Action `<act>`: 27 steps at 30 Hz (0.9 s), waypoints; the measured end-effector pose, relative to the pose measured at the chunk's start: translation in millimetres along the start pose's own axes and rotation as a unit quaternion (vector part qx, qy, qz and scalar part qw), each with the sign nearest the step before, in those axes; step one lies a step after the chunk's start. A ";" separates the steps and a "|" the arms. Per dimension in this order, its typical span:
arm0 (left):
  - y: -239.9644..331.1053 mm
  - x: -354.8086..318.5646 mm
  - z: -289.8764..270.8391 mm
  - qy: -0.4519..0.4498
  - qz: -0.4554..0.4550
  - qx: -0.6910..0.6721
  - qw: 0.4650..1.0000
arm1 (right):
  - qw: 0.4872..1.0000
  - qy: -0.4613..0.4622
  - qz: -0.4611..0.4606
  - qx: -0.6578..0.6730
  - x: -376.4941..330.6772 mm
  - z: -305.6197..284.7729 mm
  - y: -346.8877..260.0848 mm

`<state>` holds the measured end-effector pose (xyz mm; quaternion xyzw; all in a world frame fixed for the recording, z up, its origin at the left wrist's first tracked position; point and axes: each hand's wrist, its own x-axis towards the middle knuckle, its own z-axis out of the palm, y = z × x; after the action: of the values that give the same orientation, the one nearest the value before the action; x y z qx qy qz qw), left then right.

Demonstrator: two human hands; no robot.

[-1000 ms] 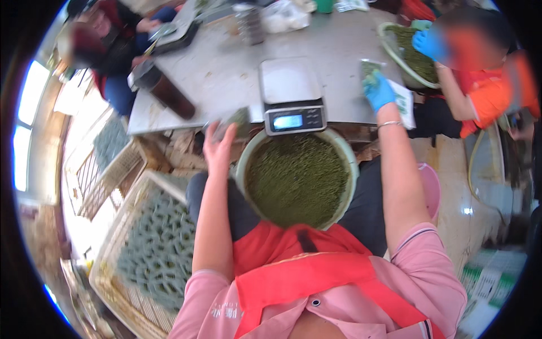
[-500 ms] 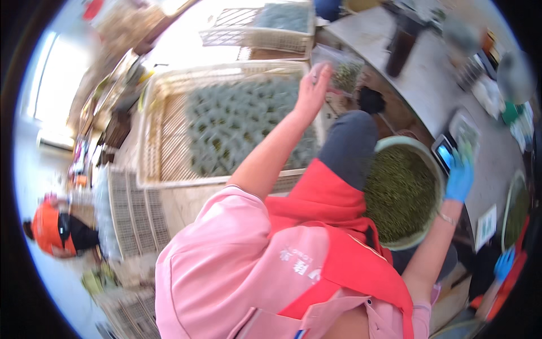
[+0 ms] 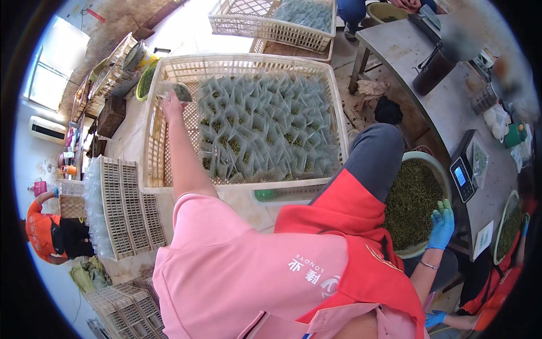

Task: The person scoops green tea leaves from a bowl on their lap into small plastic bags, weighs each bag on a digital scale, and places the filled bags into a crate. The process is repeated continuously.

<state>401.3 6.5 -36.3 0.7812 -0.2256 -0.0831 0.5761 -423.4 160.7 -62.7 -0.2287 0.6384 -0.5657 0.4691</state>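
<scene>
My left hand point(image 3: 172, 106) is closed on a small clear plastic bag point(image 3: 181, 92) with green contents, over the left part of a large cream plastic crate point(image 3: 169, 169). Many similar filled bags point(image 3: 265, 127) stand upright in close rows inside that crate. My right hand point(image 3: 441, 226), in a blue glove with green-stained fingertips, hovers at the right rim of a pale round basin point(image 3: 443, 164). Its fingers are stretched out and nothing shows in them. Small green pieces point(image 3: 415, 198) fill the basin. A digital scale point(image 3: 464, 176) carries another clear bag point(image 3: 480, 161) beside it.
A metal table point(image 3: 409, 53) curves along the right, bearing a dark cylindrical container point(image 3: 435, 72). Stacked crates point(image 3: 130, 209) stand at left, another crate point(image 3: 271, 25) behind. A co-worker in orange point(image 3: 42, 229) is at far left, another person's gloved hand point(image 3: 435, 318) at lower right.
My left hand has swung from the crate's right side to its left with a bag. My right hand has come off the scale and down toward the basin.
</scene>
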 end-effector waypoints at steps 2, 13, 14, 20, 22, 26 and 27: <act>-14.7 16.5 5.2 -0.013 -0.021 0.058 0.998 | 1.000 0.007 0.017 -0.019 -5.2 10.3 -2.2; -61.9 36.4 58.7 -0.273 0.145 0.256 0.916 | 0.955 -0.061 0.035 -0.290 -5.4 -5.5 66.2; -63.1 45.1 54.3 -0.294 0.146 0.208 0.921 | 0.947 -0.078 -0.042 -0.309 3.3 -20.7 97.1; 20.0 -14.3 67.6 -0.051 0.269 0.202 0.940 | 0.776 -0.044 -0.005 -0.630 -19.9 19.9 78.3; 62.8 -73.4 89.4 -0.095 0.305 0.107 0.942 | 0.744 -0.064 -0.053 -0.663 -21.0 21.4 88.7; 111.8 -246.6 154.6 -0.301 0.341 -0.010 0.891 | 0.734 -0.155 -0.013 -0.661 -6.3 26.0 100.8; 120.7 -289.4 165.7 -0.353 0.358 -0.017 0.864 | 0.771 -0.145 -0.031 -0.619 -4.4 18.4 102.3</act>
<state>49.8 -34.9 -14.2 0.5549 -0.6767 -0.1456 0.4614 -381.2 181.1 -155.6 -0.5683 0.7676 -0.0225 0.2955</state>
